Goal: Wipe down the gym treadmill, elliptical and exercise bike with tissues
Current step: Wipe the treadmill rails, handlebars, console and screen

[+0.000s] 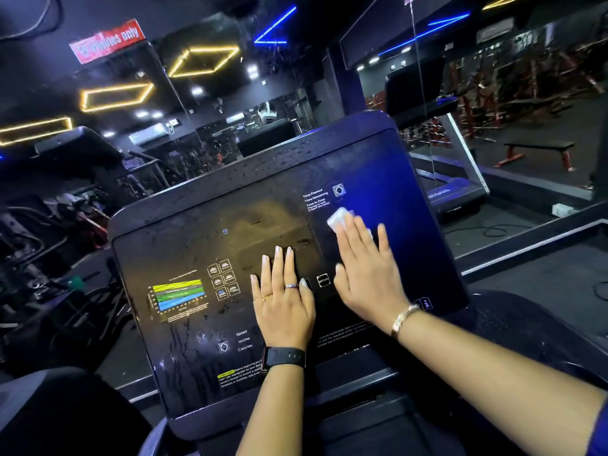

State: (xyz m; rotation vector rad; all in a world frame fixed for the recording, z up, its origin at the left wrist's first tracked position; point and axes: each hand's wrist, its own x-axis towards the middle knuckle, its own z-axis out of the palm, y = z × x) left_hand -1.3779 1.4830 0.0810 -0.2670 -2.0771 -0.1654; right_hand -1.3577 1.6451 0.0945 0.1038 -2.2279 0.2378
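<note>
A black treadmill console (pixel 204 245) fills the middle of the head view, tilted, with droplets and wet streaks on its glossy face. My right hand (pixel 365 271) lies flat on the console's right part, fingers spread, pressing a white tissue (pixel 337 218) that shows beyond the fingertips. My left hand (pixel 283 294) rests flat and empty on the console's middle, fingers together, with rings on two fingers and a black watch on the wrist. A coloured chart and small icons sit left of my left hand.
A second treadmill (pixel 454 192) stands beyond the console at the right, behind a glass or mirror wall. A red-legged bench (pixel 539 149) stands at far right. Dark gym machines (pixel 49 225) crowd the left. Cables lie on the floor at right.
</note>
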